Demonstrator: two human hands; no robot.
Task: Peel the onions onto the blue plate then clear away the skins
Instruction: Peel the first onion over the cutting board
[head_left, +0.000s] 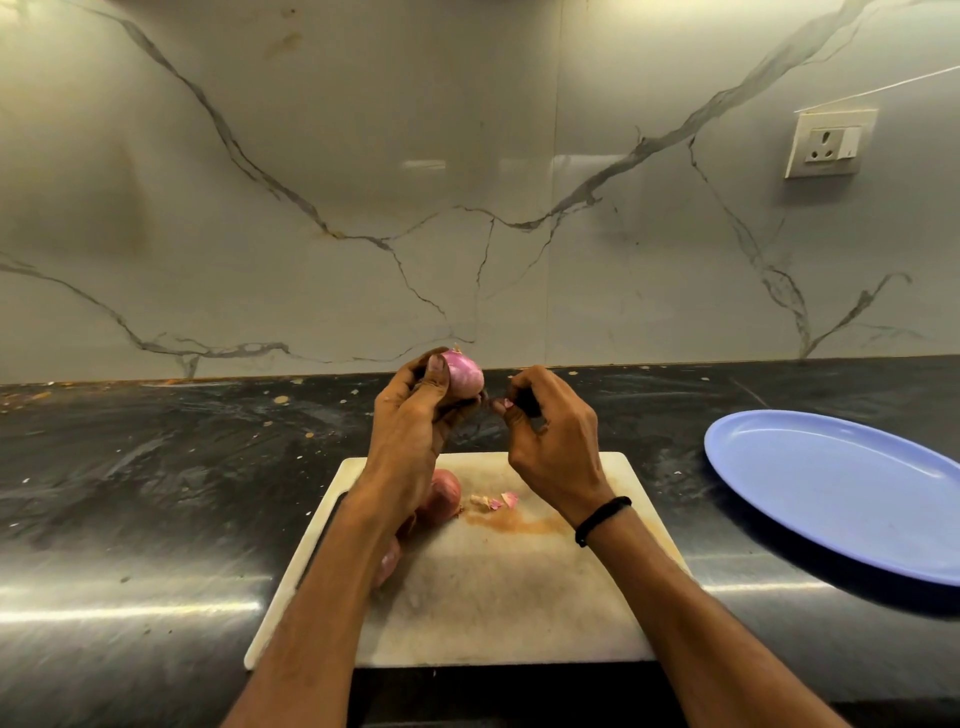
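The person's left hand (415, 421) is raised above the far edge of the white cutting board (493, 597). Its fingers and thumb are curled round 1 purple-pink onion (464, 375), which sits up at the fingertips with its pointed end upward. Just beside it, the right hand (550, 441) has thumb and forefinger pinched together on a small bit of skin (506, 403), close to the onion's lower right side; whether that bit is joined to the onion I cannot tell. A black wristband (602, 519) circles the right wrist. Down on the board, a 2nd onion (444, 499) in reddish skin lies just right of the left wrist. A 3rd pinkish onion (389, 561) shows only partly from under the left forearm. A few pale and pink skin scraps (493, 501) lie on the board between the 2 wrists, next to a brownish smear. The board rests on a dark, speckled desk (156, 467). The blue plate (841, 499) sits on the desk well to the right of the board, apart from both hands. Behind everything stands a veined marble wall (363, 182) with a white socket (826, 145) at the upper right.
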